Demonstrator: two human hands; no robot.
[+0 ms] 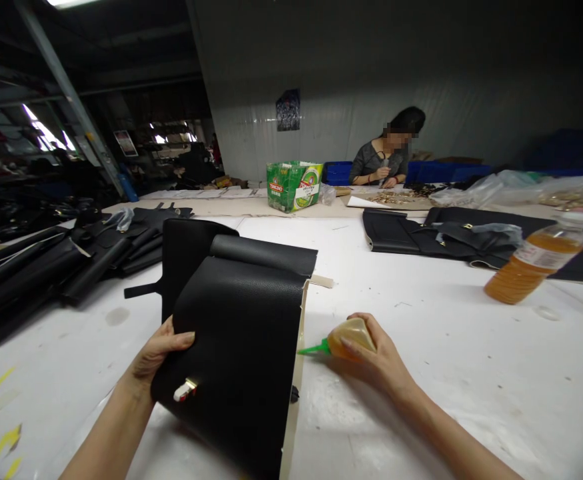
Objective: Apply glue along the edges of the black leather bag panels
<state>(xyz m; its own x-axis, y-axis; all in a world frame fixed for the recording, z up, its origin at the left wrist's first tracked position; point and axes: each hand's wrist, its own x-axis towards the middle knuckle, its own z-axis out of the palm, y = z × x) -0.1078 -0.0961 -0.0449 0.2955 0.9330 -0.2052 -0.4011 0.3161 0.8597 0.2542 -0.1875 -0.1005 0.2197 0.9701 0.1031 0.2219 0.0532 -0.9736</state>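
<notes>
My left hand (158, 353) grips the left edge of a large black leather piece (241, 340) that curves up off the white table (421, 320); a small metal clasp (185, 390) shows near its lower left. My right hand (376, 357) is wrapped round a small amber glue bottle (351, 337) lying sideways. Its green nozzle (314, 349) points left at the pale right edge of the leather piece.
Black leather pieces are piled at the left (46, 260) and far right (436, 233). A bottle of orange liquid (534, 263) lies tilted at the right. A green carton (294, 185) stands at the back. A seated person (386, 157) works at the far edge beside plastic bags (511, 183).
</notes>
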